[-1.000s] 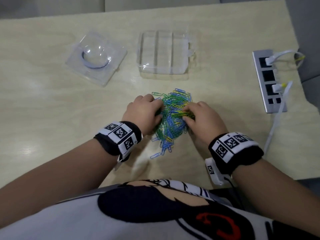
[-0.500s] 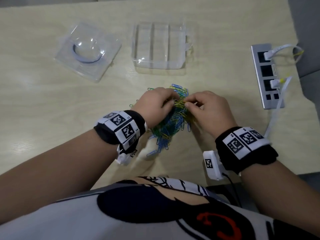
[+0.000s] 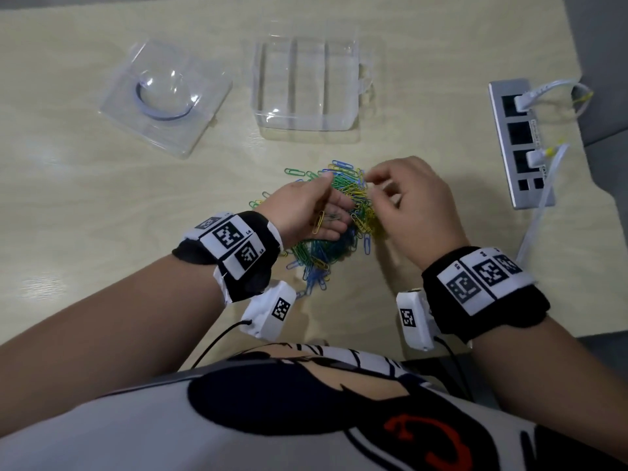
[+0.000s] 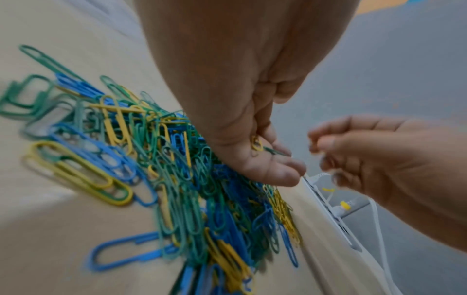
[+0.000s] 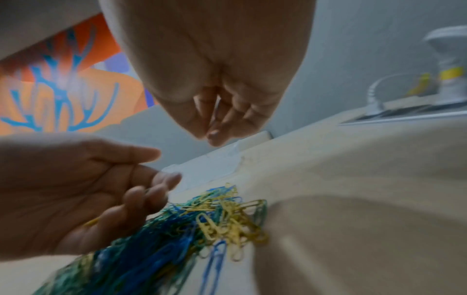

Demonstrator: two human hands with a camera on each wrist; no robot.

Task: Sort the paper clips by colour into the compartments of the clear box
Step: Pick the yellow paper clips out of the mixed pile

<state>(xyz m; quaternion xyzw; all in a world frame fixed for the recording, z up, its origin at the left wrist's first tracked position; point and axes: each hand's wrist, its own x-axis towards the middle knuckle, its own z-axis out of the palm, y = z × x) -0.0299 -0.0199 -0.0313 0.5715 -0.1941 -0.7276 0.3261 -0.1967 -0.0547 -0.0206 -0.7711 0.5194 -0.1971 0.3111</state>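
Yellow, green and blue paper clips (image 3: 334, 229) lie in one tangled heap on the pale wood surface (image 3: 102, 205), near the person and between the two hands. A second ago both hands were pressed down into the heap; half a second ago they were brought together over its far edge. Now the left hand (image 3: 306, 212) is turned palm up and lifted just above the heap, and a yellow clip (image 3: 318, 223) and a green clip (image 3: 331, 217) are seen resting loose in the palm, with the fingers (image 4: 285, 175) only loosely curled, not closed round them. The right hand (image 3: 413, 205) is raised beside it, to the right, with thumb and forefinger drawn close together above the yellow part of the heap. Whether anything is pinched there cannot be told, as the fingertips are blurred in the wrist views.

The clear box (image 3: 306, 85) stands at the far side, well apart from the heap, and no clips are seen in its compartments. Its lid (image 3: 166, 96) lies to the left of it. A power strip (image 3: 520, 144) is set at the right edge.

The change suggests that picking has begun, with clips being gathered into the left palm. Sorting proper is judged barely started.
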